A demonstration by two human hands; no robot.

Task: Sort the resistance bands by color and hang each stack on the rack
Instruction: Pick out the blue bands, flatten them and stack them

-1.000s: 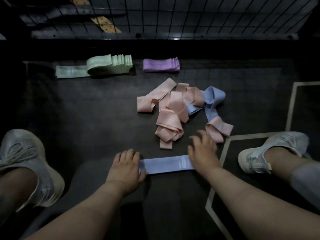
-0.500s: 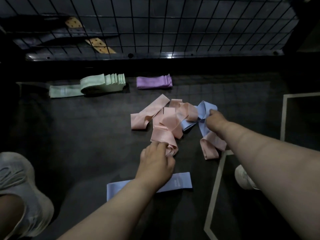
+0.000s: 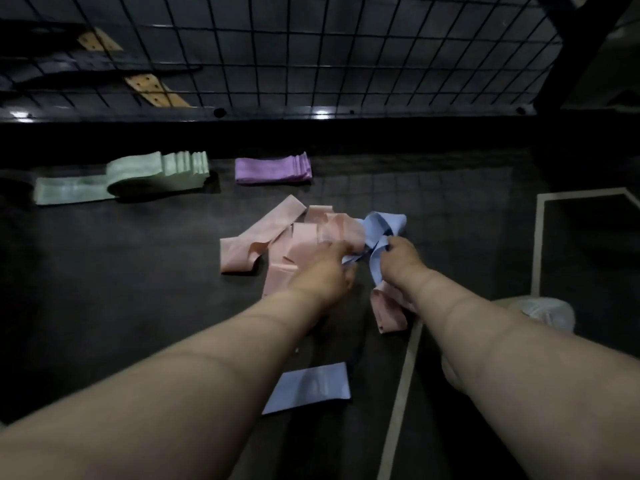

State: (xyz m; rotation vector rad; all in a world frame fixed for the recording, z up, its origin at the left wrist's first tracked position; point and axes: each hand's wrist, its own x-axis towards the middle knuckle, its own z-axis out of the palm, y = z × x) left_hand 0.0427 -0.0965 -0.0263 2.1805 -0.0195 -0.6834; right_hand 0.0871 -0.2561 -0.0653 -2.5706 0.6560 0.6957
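A loose heap of pink bands (image 3: 277, 233) lies on the dark floor mat, tangled with a blue band (image 3: 382, 228). My right hand (image 3: 398, 259) pinches that blue band where it twists. My left hand (image 3: 323, 271) reaches into the heap beside it, fingers curled at the blue band's lower end. One flattened blue band (image 3: 311, 386) lies near me between my forearms. A green stack (image 3: 138, 174) and a purple stack (image 3: 273, 168) sit at the far edge. Another pink band (image 3: 388, 308) lies under my right wrist.
A black wire grid rack (image 3: 311, 57) rises behind the mat. Tan straps (image 3: 156, 90) lie beyond the grid. A white line (image 3: 401, 386) marks the floor at right, and a pale shoe (image 3: 540, 311) shows beside my right arm.
Both hands left the flattened blue band and moved forward into the heap. My right hand took hold of the tangled blue band and my left hand joined it.
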